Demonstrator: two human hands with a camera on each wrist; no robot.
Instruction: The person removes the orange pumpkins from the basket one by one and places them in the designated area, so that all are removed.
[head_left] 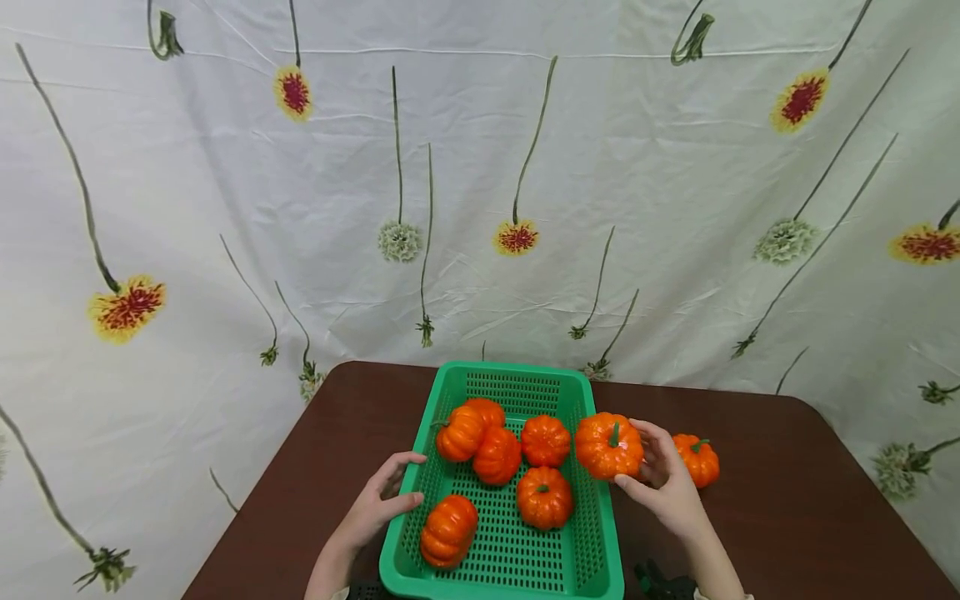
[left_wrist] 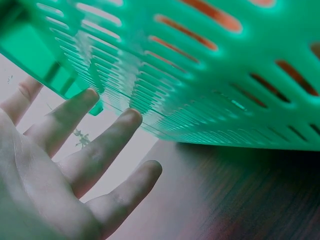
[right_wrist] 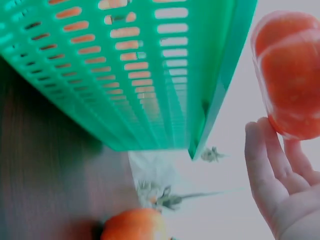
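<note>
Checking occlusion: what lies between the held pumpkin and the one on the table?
In the head view, the right hand lies between the held pumpkin and the pumpkin on the table.

Left grip (left_wrist: 55,185) spread beside green basket (left_wrist: 200,85) on brown tabletop (left_wrist: 215,195); orange colour (left_wrist: 212,12) through slots (left_wrist: 187,32).

White flower-print cloth (head_left: 345,167) hung behind, faint creases across it, dark brown tabletop (head_left: 780,500) with rounded corners
</note>
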